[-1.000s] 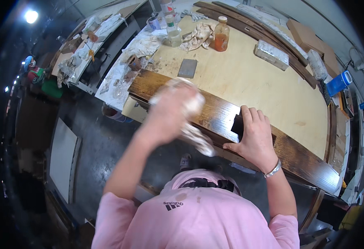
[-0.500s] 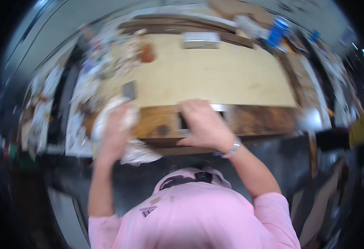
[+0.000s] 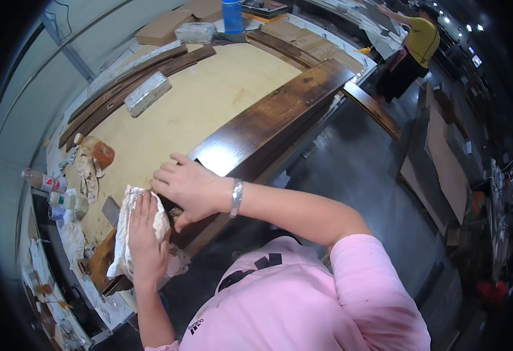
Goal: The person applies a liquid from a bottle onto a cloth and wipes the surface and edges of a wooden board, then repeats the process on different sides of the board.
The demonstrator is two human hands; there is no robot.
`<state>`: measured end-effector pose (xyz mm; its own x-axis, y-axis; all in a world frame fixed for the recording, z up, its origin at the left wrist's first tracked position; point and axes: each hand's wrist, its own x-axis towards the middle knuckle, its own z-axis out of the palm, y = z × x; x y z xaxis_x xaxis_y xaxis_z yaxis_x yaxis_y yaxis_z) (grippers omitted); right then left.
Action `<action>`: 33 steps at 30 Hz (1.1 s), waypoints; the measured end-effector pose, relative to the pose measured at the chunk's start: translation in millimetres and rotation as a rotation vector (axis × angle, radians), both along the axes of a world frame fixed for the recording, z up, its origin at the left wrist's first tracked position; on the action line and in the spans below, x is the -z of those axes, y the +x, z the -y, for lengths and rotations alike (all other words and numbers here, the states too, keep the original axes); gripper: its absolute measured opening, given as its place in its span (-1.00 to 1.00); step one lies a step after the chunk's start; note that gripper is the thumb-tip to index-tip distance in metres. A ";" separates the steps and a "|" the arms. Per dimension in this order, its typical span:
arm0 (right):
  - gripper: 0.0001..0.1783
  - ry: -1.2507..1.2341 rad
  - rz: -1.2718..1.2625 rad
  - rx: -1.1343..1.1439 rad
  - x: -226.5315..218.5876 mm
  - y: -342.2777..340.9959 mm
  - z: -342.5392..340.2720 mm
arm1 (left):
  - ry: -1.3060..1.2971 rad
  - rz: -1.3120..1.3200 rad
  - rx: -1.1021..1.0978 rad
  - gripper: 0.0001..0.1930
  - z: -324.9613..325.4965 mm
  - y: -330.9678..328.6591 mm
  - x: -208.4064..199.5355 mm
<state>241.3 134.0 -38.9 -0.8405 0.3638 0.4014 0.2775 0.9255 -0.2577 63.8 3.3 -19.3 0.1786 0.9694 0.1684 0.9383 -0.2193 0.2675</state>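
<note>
A long, glossy dark-brown wooden board point(image 3: 277, 111) runs diagonally along the near edge of a pale work surface point(image 3: 209, 88). At its lower left end, my left hand point(image 3: 145, 245) presses a crumpled white cloth point(image 3: 121, 254) onto the wood, fingers straight and together, thumb along the side. Some cloth hangs below the wrist. Just right of it, my right hand point(image 3: 195, 190), with a silvery band at the wrist, grips across the board beside a dark cut-out, thumb toward the near edge. The right hand and cloth partly hide this cut-out. Beside the cloth lies a small grey block point(image 3: 111, 210).
A bottle of orange-brown liquid point(image 3: 97, 151) and other bottles stand at left. A silvery wrapped block point(image 3: 147, 95) lies near brown wooden strips point(image 3: 98, 117). At the back are a blue bottle point(image 3: 232, 17) and cardboard point(image 3: 168, 26). A person in yellow point(image 3: 423, 41) stands far right.
My view has swung right, so the board now slants across it and the person in yellow shows. My hands are closer together, the left still on the cloth, the right still on the board.
</note>
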 end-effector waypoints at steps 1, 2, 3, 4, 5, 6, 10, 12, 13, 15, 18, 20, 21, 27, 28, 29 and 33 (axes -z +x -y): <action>-0.17 0.007 -0.135 0.037 1.3 14.6 -3.6 | 0.039 0.008 0.010 -0.34 -1.4 -1.2 4.9; -0.24 0.014 -0.270 0.071 1.7 32.9 -8.8 | 0.034 0.014 0.009 -0.34 -1.9 -0.1 6.5; -0.31 -0.003 -0.320 0.126 -0.7 59.6 -19.3 | 0.018 0.030 -0.010 -0.33 -1.4 1.2 5.1; -0.39 -0.021 -0.373 0.173 -5.1 92.8 -34.5 | 0.003 0.043 -0.037 -0.33 -0.4 2.0 2.3; -0.43 0.031 -0.358 0.254 -7.6 130.0 -54.0 | -0.021 0.163 -0.105 -0.37 -0.7 3.8 -1.3; -0.42 0.012 -0.378 0.388 -10.5 170.9 -72.2 | -0.021 0.154 -0.123 -0.37 4.2 -3.9 -3.0; -0.49 0.146 -0.331 0.810 -8.4 323.1 -154.4 | -0.035 0.782 -0.341 -0.40 -1.1 22.3 -16.7; -0.46 0.020 -0.237 0.784 4.2 385.7 -190.6 | 0.054 0.453 -0.041 -0.38 -49.9 90.0 -36.4; -0.48 -0.099 -0.241 0.684 13.5 404.6 -207.5 | -0.036 0.140 -0.014 -0.29 -74.6 136.1 -45.5; -0.51 -0.241 -0.247 0.572 30.6 423.4 -227.4 | -0.126 -0.045 0.156 -0.18 -121.4 200.3 -15.1; -0.58 -0.473 -0.391 0.457 40.0 406.3 -226.7 | -0.026 -0.034 0.255 -0.24 -167.2 278.0 0.7; -0.62 -0.456 -0.525 0.398 42.1 403.0 -233.7 | 0.060 -0.078 0.346 -0.17 -205.5 327.1 5.1; -0.62 -0.438 -0.529 0.386 45.0 406.1 -237.7 | 0.075 -0.083 0.376 -0.24 -221.2 345.4 6.4; -0.68 -0.551 -0.745 0.334 53.3 419.8 -245.1 | -0.098 -0.147 0.248 -0.24 -182.6 289.3 -7.3; -0.68 -0.559 -0.752 0.351 55.7 415.5 -246.4 | -0.110 -0.151 0.263 -0.24 -174.9 282.5 -7.9; -0.70 -0.538 -0.775 0.369 55.2 406.8 -246.3 | -0.144 -0.193 0.202 -0.22 -166.6 276.5 -13.0; -0.72 -0.570 -0.767 0.373 52.8 409.2 -252.4 | -0.122 -0.133 0.272 -0.14 -222.2 330.2 -11.4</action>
<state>650.5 386.4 -91.7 -0.2250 0.8540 0.4690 0.0979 0.4988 -0.8612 394.0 225.5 -7.9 0.4467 0.8946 0.0114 0.8780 -0.4408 0.1866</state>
